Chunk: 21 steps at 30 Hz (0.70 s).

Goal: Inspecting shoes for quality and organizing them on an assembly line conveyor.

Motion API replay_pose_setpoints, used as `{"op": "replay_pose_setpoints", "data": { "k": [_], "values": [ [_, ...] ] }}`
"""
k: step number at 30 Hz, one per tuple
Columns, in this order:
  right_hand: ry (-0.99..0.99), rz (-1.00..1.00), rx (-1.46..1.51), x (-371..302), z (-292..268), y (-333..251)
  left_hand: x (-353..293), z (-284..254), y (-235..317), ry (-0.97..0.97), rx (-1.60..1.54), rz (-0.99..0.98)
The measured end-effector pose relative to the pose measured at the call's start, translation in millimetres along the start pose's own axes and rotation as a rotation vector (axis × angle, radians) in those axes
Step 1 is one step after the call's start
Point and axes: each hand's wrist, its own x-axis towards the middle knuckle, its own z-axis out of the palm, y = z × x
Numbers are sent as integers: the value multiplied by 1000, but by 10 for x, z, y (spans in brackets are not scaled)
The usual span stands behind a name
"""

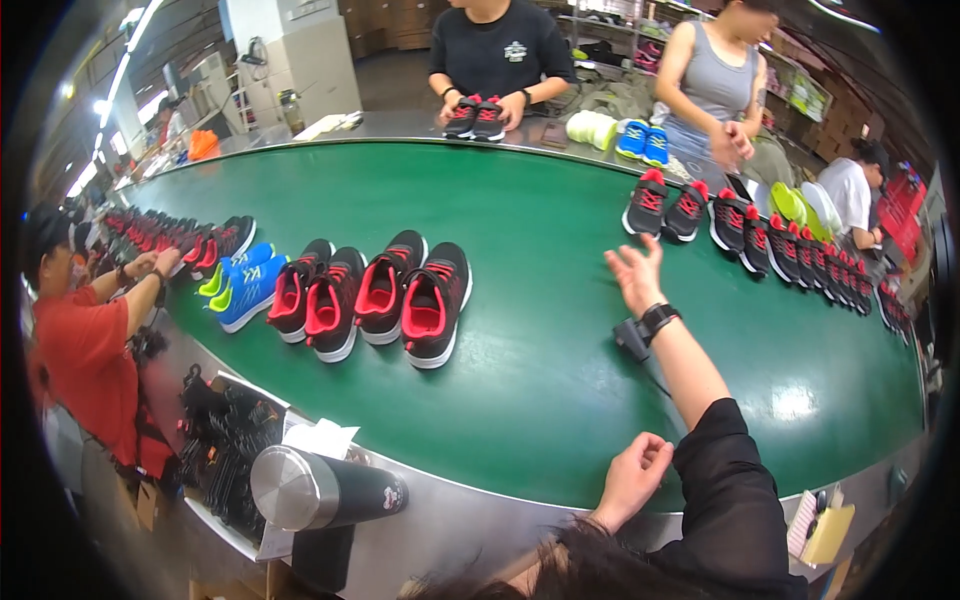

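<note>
I have the right hand (635, 278) out over the green counter (540, 420), its grip spread and fingers aimed at a black-and-red pair of shoes (646, 205) by the far edge; I cannot tell whether a fingertip touches them. A dark wristband (659, 319) circles that wrist, with a small dark box (631, 340) beside it. My left hand (635, 478) sits by the near edge, fingers curled, and I cannot tell whether thumb and fingertips press together.

Right of that pair, a row of similar shoes (784, 250) follows the far edge. To my left, four black-and-red shoes (375, 290) stand together, toes pointing away from me, beside two blue shoes (252, 288) with lime linings. A dark bottle (350, 492) with a metal lid is at the near side. Across from me, a person in a black shirt (500, 50) holds another black-and-red pair (487, 120) in both hands.
</note>
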Motion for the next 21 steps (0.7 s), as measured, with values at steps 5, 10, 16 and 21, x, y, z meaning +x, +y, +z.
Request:
{"op": "replay_pose_setpoints", "data": {
  "k": [5,10,16,21],
  "values": [
    [277,-129,-145,774,-476,-308,3,87,-9,-47,20,-48],
    [239,-102,-278,1104,-503,-275,-4,80,64,-53,65,-37],
    [294,-20,-314,1252,-540,-359,-30,109,10,-41,126,-38],
    [315,75,-357,1220,-663,-411,-62,190,-39,-60,31,-113]
  ]
}}
